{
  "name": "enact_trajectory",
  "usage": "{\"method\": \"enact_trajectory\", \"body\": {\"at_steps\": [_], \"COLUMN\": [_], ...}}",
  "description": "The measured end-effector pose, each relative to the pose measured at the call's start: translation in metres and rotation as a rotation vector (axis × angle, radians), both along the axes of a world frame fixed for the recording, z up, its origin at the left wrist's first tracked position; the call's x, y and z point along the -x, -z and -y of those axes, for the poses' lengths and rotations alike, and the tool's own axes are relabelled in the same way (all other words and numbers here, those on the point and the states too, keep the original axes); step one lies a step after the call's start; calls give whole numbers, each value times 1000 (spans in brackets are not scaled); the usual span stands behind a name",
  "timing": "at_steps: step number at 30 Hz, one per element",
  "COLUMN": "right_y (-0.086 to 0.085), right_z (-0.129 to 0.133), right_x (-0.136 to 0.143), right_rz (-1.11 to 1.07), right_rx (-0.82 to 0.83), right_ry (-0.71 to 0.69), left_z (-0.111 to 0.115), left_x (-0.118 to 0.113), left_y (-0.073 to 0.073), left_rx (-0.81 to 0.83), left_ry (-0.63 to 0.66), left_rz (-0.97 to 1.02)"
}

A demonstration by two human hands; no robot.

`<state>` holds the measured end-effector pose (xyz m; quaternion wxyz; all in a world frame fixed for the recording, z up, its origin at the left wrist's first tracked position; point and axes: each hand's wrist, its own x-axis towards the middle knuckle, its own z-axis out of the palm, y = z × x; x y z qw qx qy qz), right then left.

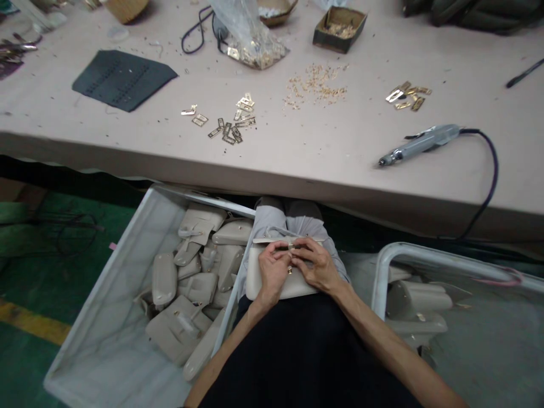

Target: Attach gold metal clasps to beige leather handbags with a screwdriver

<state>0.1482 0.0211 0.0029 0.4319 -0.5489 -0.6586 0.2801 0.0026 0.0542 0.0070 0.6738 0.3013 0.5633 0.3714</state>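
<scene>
The beige handbag lies across the person's lap, below the front edge of the desk, with its flap raised towards the desk. The left hand and right hand meet at the middle of the flap, fingers bent, thumbs and forefingers pinching its edge; whether a small fitting sits between the fingertips cannot be told. Support the handbag squarely on both thighs so that it does not rock. Apply light, equal pressure from both sides; uneven force could twist the flap or crease the covering. Judge alignment against the gold-coloured clasp on the handbag's front, just below the fingertips, and avoid dragging nails or metal across the smooth surface. Leave the electric screwdriver and loose gold-coloured plates on the desk, well apart from the handbag.
</scene>
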Motion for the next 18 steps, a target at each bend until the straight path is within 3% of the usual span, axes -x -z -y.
{"method": "enact_trajectory", "body": {"at_steps": [7, 18], "right_y": [6, -12], "right_z": [3, -4], "right_x": [-10, -11], "right_rz": [288, 278], "right_rx": [-128, -121], "right_ry": [-70, -148], "left_z": [-7, -4], "left_x": [-3, -1], "left_y": [-5, -12], "left_rx": [85, 141], "left_ry": [5, -54], "left_rz": [122, 279]}}
